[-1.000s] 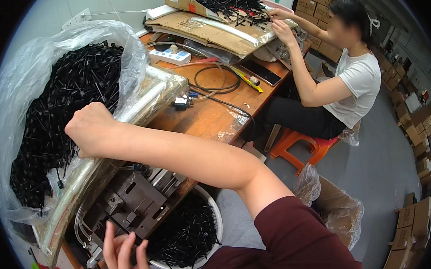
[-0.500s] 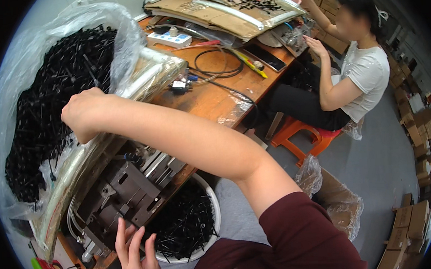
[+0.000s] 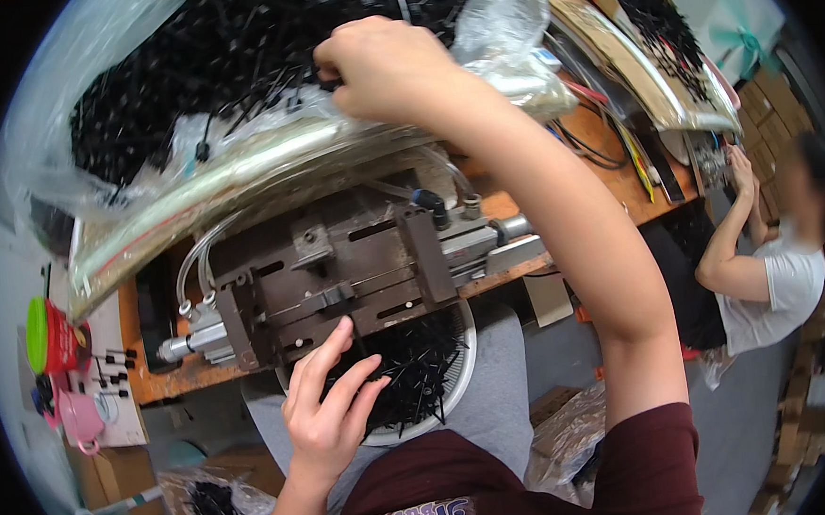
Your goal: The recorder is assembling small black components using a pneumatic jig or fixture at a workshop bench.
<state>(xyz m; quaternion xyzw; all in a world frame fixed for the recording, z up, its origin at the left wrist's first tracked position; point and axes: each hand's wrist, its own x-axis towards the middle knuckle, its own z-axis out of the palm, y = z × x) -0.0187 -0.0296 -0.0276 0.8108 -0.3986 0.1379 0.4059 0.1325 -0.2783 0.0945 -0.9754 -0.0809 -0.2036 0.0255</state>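
Note:
My right hand [image 3: 384,63] reaches up into a big clear plastic bag [image 3: 264,153] full of small black plastic parts [image 3: 184,73]; its fingers are closed among the parts. My left hand [image 3: 332,404] hovers with fingers apart at the front edge of a grey metal press fixture [image 3: 338,271], just above a white round basket [image 3: 462,368] of black parts on my lap. It holds nothing that I can see.
The fixture sits on an orange wooden bench [image 3: 604,142] with cables behind it. A red and green container [image 3: 49,336] and a pink cup [image 3: 80,419] stand at the left. Another person [image 3: 772,273] sits working at the far right near cardboard boxes.
The view has tilted down and left, so the fixture and basket sit more central. My right hand has gone deeper into the bag. My left hand has risen to the fixture's front.

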